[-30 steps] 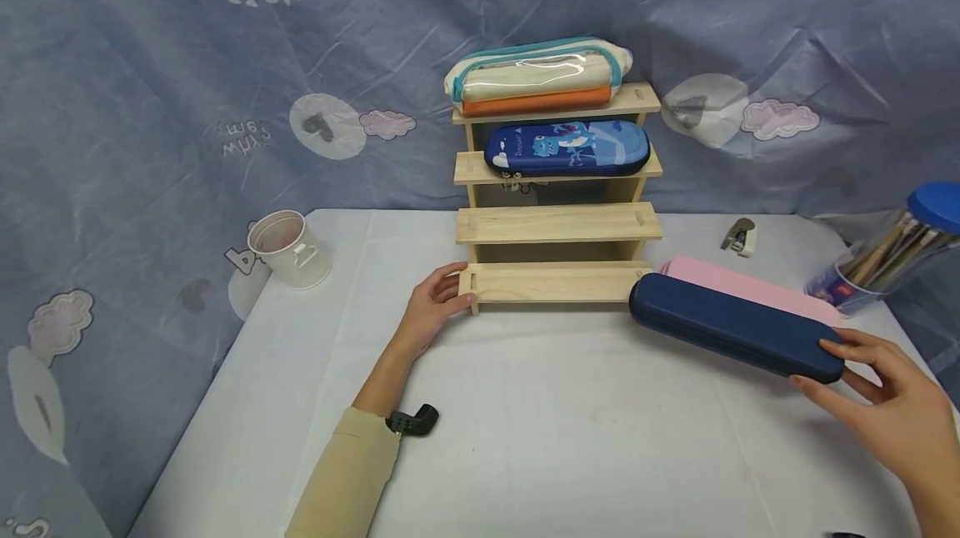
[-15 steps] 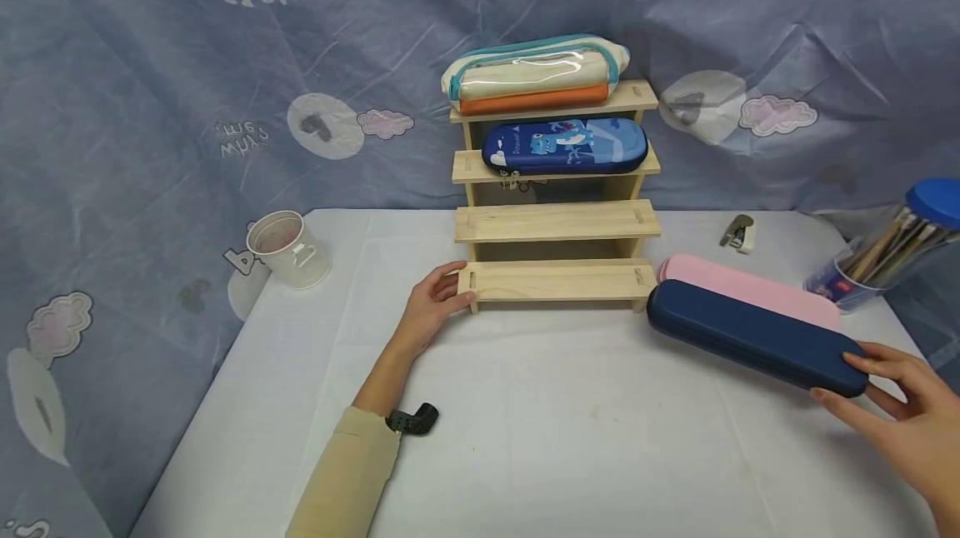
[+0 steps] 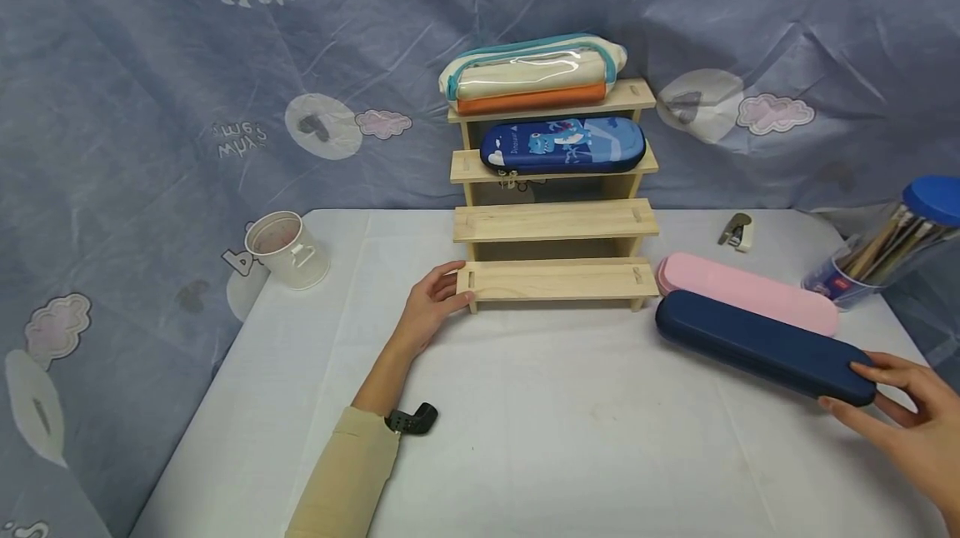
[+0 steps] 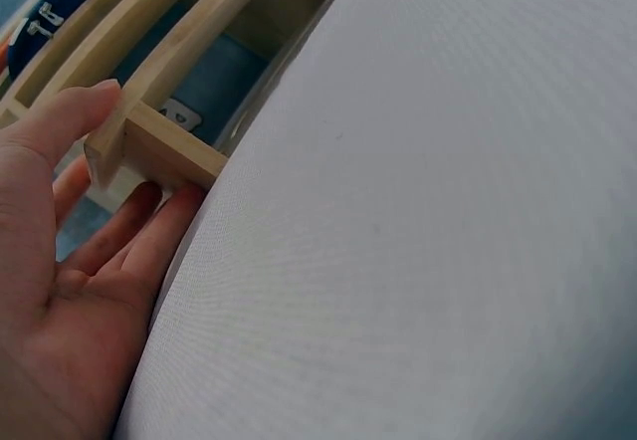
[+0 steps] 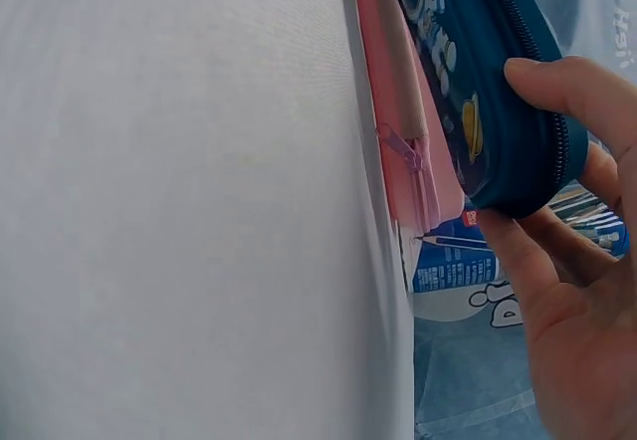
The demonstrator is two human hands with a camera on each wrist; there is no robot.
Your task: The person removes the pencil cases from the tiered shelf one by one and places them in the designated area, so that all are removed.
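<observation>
Head view: right hand (image 3: 926, 438) pinches navy case (image 3: 765, 346) by 1 end; left hand (image 3: 429, 309) grips wooden rack (image 3: 555, 280). Case looks stiff, weight unclear; best held midway.

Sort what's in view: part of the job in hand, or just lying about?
Seemingly in the job:
navy case, held by the right fingers
wooden rack, steadied by the left fingers
dinosaur case and clear-fronted pouch, on rack shelves
pink case, probably, on the table

Probably just lying about:
white cup
small stapler-like item
blue-lidded tub of brushes
</observation>
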